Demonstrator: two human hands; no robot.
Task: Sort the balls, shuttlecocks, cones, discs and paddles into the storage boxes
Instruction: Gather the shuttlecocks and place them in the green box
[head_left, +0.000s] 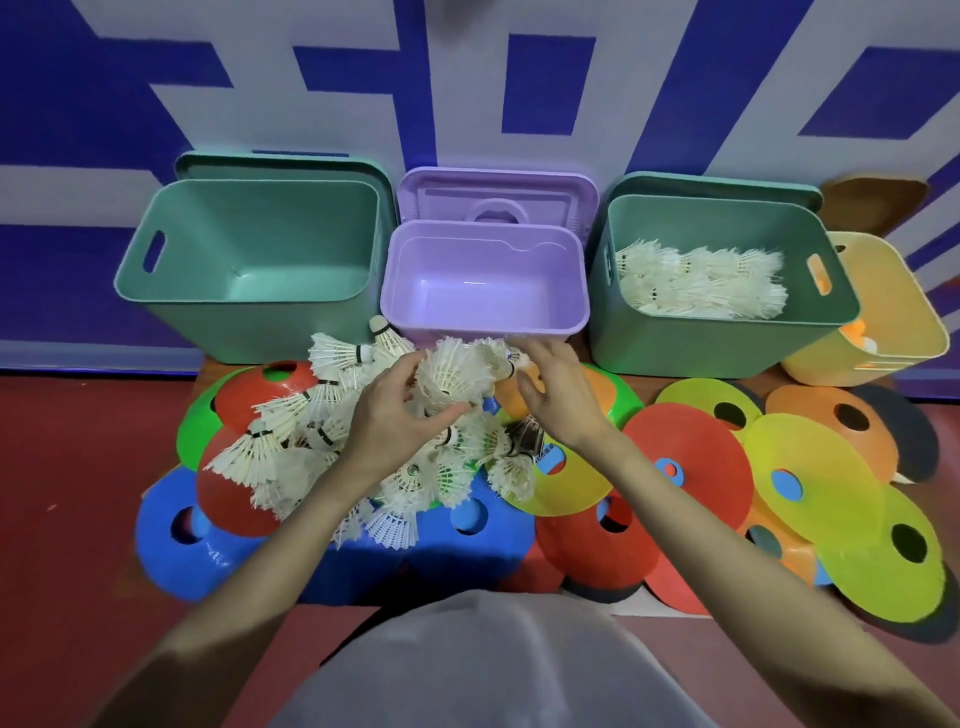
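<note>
left hand (400, 415) grips a shuttlecock bunch (457, 374); right hand (558, 395), fingers loosely spread, touches its other side.

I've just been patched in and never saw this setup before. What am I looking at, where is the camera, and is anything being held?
No machine here: a person's two bare hands, filmed from a head-worn camera looking down. The left hand grips a bunch of white shuttlecocks lifted from the loose pile; the right hand reaches in beside it, fingers relaxed. Coloured discs lie spread on the floor. Behind stand a left green box and a purple box, both showing bare bottoms, a right green box already holding shuttlecocks, and a yellow box at the far right.
</note>
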